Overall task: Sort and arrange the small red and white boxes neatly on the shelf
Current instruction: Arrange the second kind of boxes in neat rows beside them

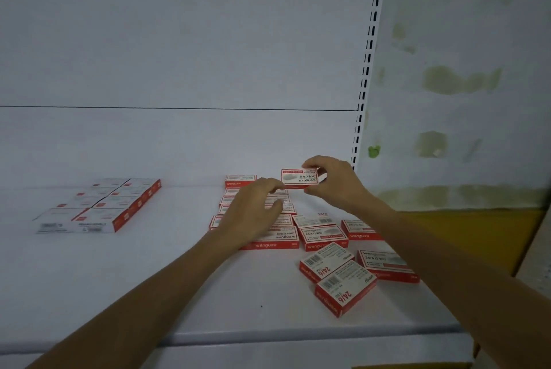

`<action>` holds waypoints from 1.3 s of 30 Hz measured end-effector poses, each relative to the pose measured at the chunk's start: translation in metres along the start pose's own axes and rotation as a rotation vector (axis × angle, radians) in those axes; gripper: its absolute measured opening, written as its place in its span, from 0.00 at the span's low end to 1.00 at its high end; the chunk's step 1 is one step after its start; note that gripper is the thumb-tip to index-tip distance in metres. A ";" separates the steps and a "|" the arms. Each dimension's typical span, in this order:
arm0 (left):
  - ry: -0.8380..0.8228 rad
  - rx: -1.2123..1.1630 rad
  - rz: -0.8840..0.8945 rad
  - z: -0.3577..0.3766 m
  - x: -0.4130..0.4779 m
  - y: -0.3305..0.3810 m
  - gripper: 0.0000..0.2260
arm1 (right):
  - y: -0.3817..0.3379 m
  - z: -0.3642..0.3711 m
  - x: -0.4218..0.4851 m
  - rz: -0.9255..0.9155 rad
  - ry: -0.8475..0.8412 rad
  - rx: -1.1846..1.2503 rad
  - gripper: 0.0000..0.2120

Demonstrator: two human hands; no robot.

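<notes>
My right hand pinches one small red and white box and holds it in the air near the shelf's back panel. My left hand lies with relaxed fingers on a lined-up column of several boxes that runs from the back towards the front. Several loose boxes lie scattered at the right, two of them skewed with barcodes up. The white shelf carries them all.
A shrink-wrapped block of several boxes sits at the left of the shelf. A slotted upright bounds the shelf at the right, with a stained wall beyond it. The shelf's front edge runs across the bottom.
</notes>
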State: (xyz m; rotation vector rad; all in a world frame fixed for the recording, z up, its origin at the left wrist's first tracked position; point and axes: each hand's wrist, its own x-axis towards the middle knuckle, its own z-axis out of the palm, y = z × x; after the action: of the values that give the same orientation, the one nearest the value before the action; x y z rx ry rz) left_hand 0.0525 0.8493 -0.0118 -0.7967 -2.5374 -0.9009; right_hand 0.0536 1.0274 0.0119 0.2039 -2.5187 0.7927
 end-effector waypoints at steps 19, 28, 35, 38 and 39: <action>-0.202 0.145 -0.006 -0.019 -0.020 -0.056 0.15 | 0.011 0.065 0.060 0.264 -0.121 -0.071 0.17; -0.199 0.145 -0.006 -0.019 -0.015 -0.058 0.15 | 0.007 0.084 0.074 0.274 -0.109 -0.068 0.13; -0.202 0.151 -0.006 -0.019 -0.016 -0.056 0.15 | 0.007 0.089 0.077 0.318 -0.097 -0.068 0.12; -0.218 0.141 -0.017 -0.020 -0.016 -0.056 0.15 | 0.006 0.086 0.073 0.326 -0.118 -0.066 0.16; -0.222 0.134 -0.019 -0.021 -0.017 -0.056 0.15 | 0.005 0.083 0.071 0.323 -0.111 -0.061 0.19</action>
State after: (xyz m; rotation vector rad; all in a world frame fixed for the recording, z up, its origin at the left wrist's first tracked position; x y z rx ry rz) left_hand 0.0343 0.7928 -0.0301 -0.8756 -2.7660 -0.6713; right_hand -0.0432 0.9842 -0.0150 -0.1907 -2.7155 0.8449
